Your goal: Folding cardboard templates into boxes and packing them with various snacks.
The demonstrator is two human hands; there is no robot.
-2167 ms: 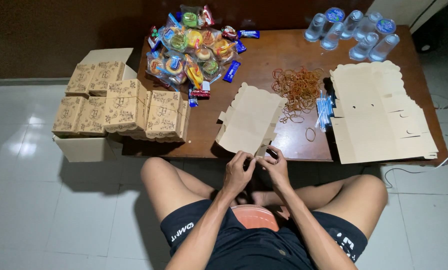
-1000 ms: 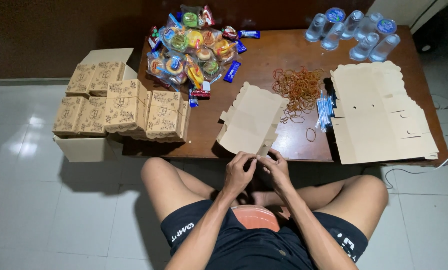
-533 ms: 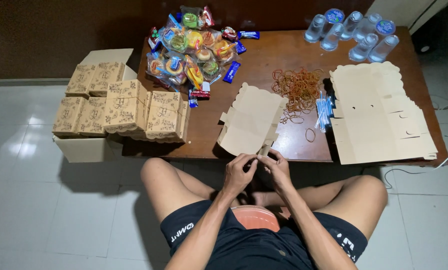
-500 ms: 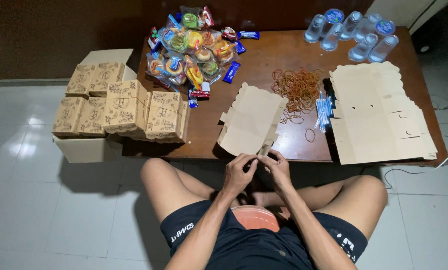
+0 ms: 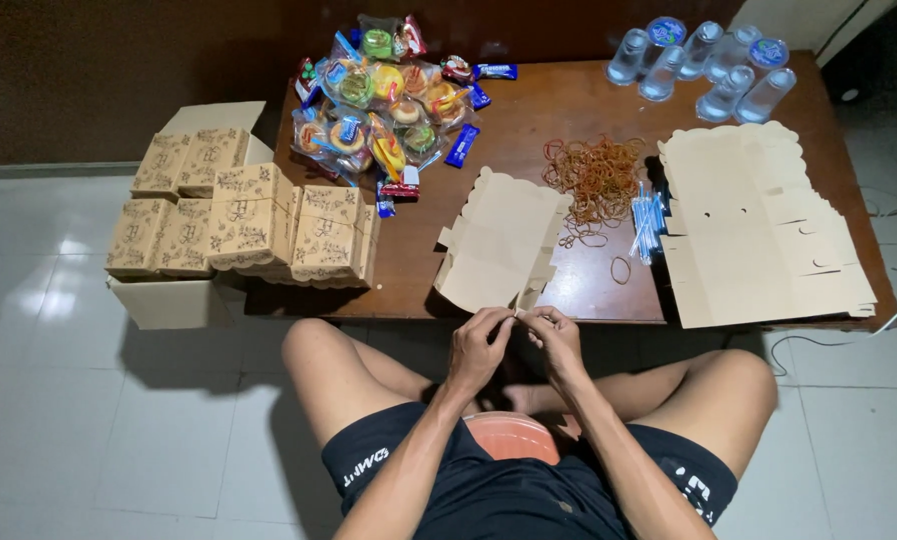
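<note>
- Left hand (image 5: pixel 479 345) and right hand (image 5: pixel 557 338) meet at the bench (image 5: pixel 529 150) edge, each grip pinched narrow on the near corner of a flat box blank (image 5: pixel 499 240).
- Beyond the grip: rubber bands (image 5: pixel 594 175) on dark wood, snacks (image 5: pixel 389 95) far left, cups (image 5: pixel 704 65) far right.
- Right of the grip: stacked blanks (image 5: pixel 759 230).
- Left: folded boxes (image 5: pixel 249 215), white tiled floor (image 5: pixel 69 420).

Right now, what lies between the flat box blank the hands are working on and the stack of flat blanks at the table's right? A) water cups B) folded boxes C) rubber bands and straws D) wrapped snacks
C: the pile of rubber bands and the bundle of straws lie on the table between the flat box blank and the stack of flat blanks.
</note>
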